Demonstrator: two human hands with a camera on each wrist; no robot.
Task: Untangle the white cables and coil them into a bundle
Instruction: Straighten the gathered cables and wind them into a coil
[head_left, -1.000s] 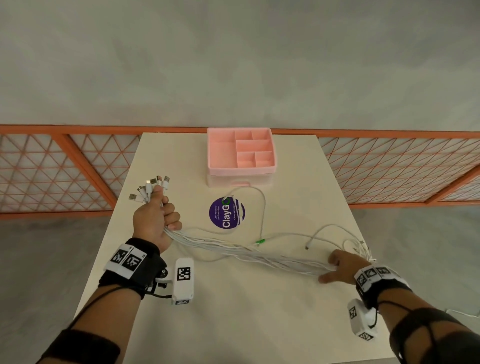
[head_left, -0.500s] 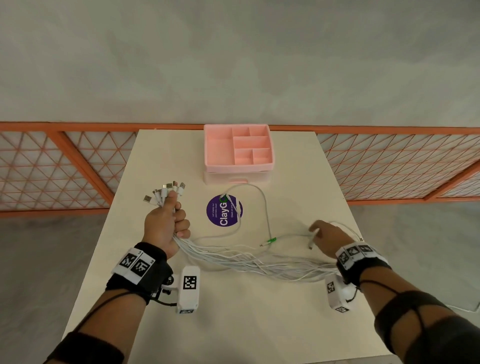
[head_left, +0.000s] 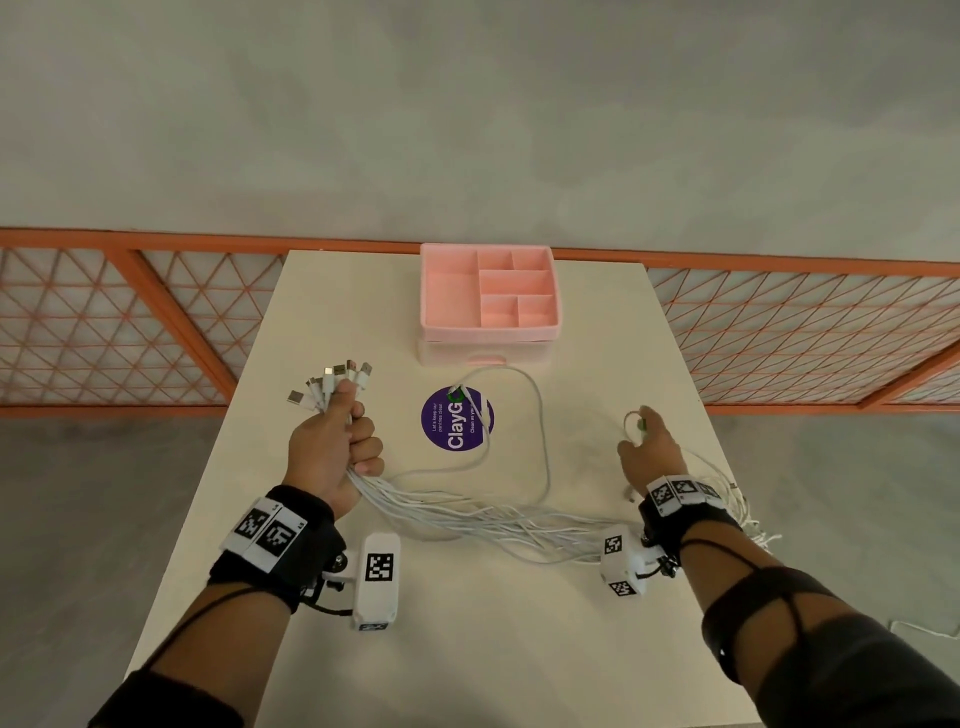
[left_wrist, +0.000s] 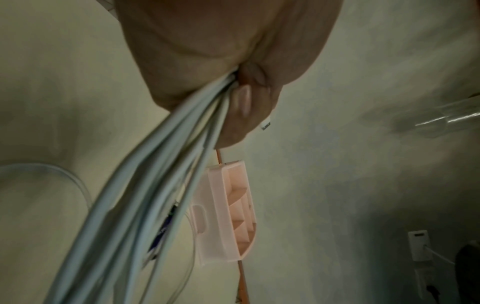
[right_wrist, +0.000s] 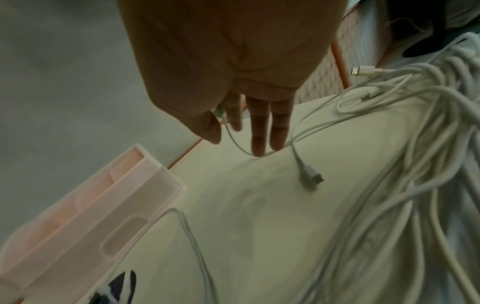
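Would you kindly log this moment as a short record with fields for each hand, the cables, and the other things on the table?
Left hand: left hand grips the white cables just below their fanned plugs, lifted off the table.
Right hand: right hand pinches a green-tipped cable end between thumb and forefinger; other fingers straight.
Cables: strands sag between the hands; loose tangle by the right wrist.
Other items: pink organiser tray; purple round sticker.
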